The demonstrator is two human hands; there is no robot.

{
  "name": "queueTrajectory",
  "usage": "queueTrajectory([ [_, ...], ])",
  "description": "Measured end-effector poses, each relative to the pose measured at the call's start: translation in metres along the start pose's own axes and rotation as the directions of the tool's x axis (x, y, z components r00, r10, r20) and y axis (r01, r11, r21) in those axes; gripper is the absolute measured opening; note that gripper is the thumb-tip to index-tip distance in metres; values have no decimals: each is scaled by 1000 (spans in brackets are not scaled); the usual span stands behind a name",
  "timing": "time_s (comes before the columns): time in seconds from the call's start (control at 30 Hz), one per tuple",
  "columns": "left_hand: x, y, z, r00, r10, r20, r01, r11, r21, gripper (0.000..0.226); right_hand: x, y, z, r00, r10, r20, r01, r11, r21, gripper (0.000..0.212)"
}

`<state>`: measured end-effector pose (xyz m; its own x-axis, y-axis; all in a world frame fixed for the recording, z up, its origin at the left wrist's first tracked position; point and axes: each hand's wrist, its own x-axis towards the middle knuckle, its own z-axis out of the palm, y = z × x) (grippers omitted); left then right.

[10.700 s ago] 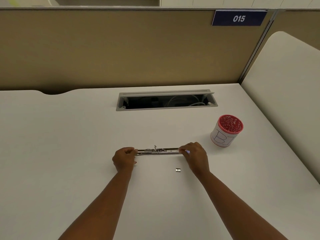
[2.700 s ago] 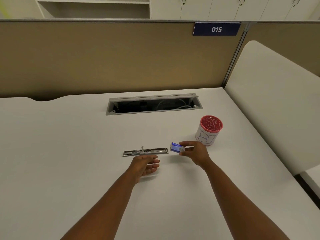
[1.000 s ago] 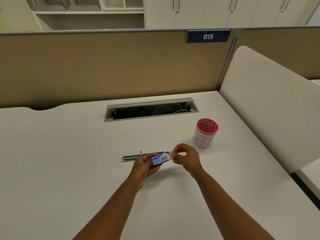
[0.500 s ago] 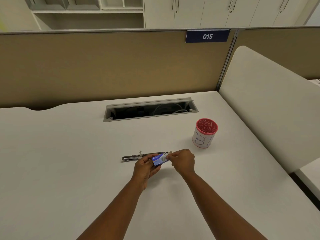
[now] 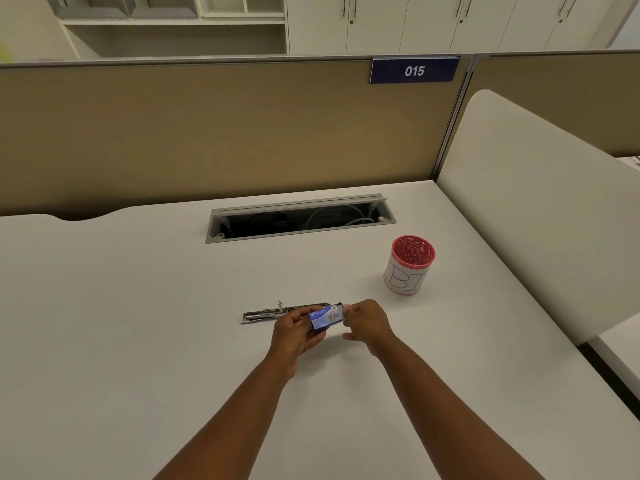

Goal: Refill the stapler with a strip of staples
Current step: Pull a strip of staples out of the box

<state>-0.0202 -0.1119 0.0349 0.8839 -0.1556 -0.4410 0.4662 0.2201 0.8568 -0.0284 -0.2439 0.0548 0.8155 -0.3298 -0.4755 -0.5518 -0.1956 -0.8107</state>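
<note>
The metal stapler (image 5: 268, 312) lies opened out flat on the white desk, its right end hidden behind my hands. Just in front of it my left hand (image 5: 294, 336) grips a small blue staple box (image 5: 325, 317) from below and the left. My right hand (image 5: 367, 320) pinches the box's right end, where a pale flap or inner tray (image 5: 347, 305) shows at my fingertips. No staple strip is visible.
A red mesh cup with a white label (image 5: 408, 266) stands to the right of my hands. An open cable hatch (image 5: 298, 218) is sunk into the desk behind. A tan partition runs along the back, and a white panel (image 5: 536, 202) borders the right side.
The staple box passed from my right hand alone into both hands, held in front of the stapler. Over the last half second my right fingers shifted slightly at the box's right end.
</note>
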Motion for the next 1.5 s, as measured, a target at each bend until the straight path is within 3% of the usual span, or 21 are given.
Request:
queueTrajectory([
  [0.13, 0, 1, 2, 998, 24, -57, -23, 1000, 7, 21, -3, 0, 1, 995, -94, -32, 89, 987, -135, 25],
  [0.3, -1, 1, 1, 998, 35, -59, -33, 999, 35, 21, -4, 0, -2, 999, 0, 36, 0, 1000, 0, 30],
  [0.57, 1, 5, 2, 997, 45, -55, -41, 997, 67, 18, -7, -6, 1, 997, 34, 71, -20, 982, -189, 30],
  [0.73, 1, 6, 0, 996, 67, -66, -61, 993, 97, 16, -9, -10, -4, 984, 70, 161, -55, 994, -96, 31],
  [1.23, 2, 11, 6, 994, 100, -51, -96, 993, 66, 20, -11, -10, -4, 987, -130, 97, 142, 980, -138, 31],
  [1.37, 2, 11, 5, 994, 101, -49, -97, 992, 79, 19, -10, -8, -5, 990, -119, 81, 124, 990, -70, 30],
  [1.5, 2, 10, 5, 995, 91, -37, -89, 994, 67, 23, -7, -7, -8, 980, -192, 50, 198, 967, -158, 27],
])
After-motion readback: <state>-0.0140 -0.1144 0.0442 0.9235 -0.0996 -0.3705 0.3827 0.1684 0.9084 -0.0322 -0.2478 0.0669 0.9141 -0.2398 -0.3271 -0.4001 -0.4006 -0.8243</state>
